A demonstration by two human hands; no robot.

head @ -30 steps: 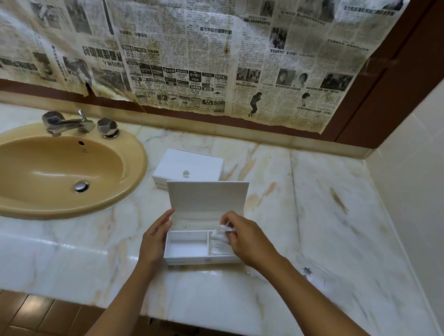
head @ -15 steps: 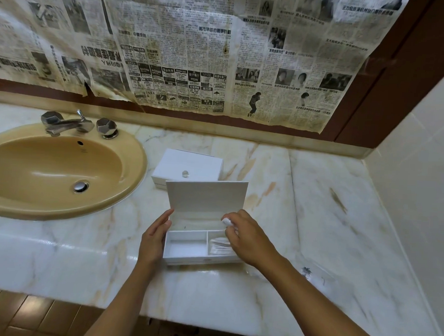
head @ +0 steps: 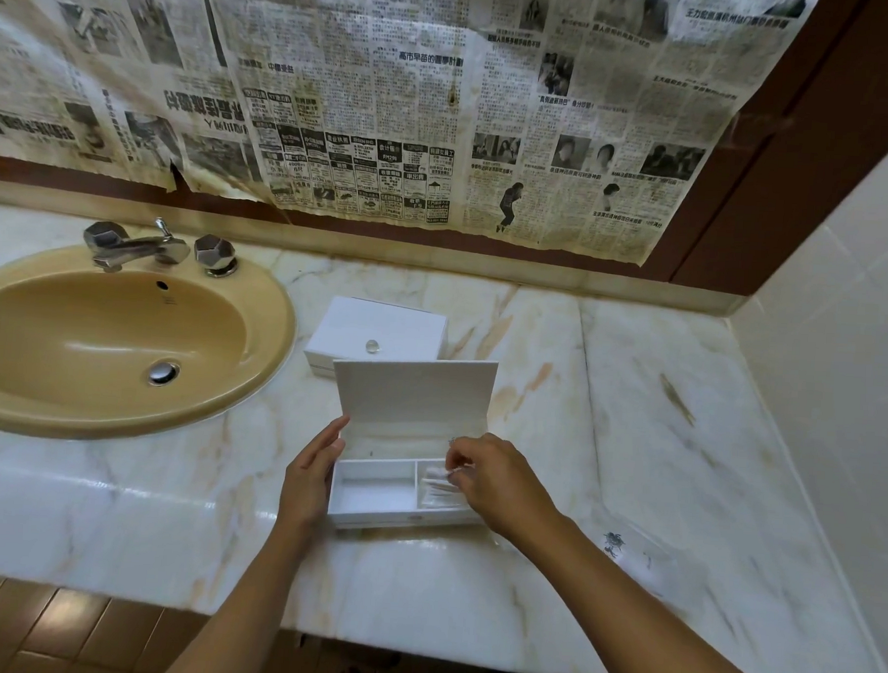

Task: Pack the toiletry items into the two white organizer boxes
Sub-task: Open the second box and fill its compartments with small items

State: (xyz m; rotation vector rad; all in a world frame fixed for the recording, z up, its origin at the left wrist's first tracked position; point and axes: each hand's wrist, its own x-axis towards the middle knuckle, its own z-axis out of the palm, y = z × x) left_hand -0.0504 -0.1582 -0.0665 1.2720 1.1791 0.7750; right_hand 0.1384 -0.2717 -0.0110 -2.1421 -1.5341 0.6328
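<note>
An open white organizer box (head: pixel 376 519) stands on the marble counter with its lid (head: pixel 414 396) upright. Its left compartment is empty. In the right compartment lies a clear packet of cotton swabs (head: pixel 435 490). My right hand (head: pixel 501 486) hovers over that compartment, its fingertips pinched on the packet's right end. Against the box's left wall rests my left hand (head: pixel 310 478), fingers flat and straight. Just behind stands a second white organizer box (head: pixel 378 327), closed, with a small clear knob on its lid.
A tan sink (head: pixel 254 378) with a chrome faucet (head: pixel 135 245) fills the counter's left side. A clear plastic bag (head: pixel 636 557) with a dark print lies right of my right forearm. A tiled wall bounds the right, and newspaper covers the wall behind.
My right hand has lowered the packet into the right compartment and stays on it. The left hand and both boxes have kept their places.
</note>
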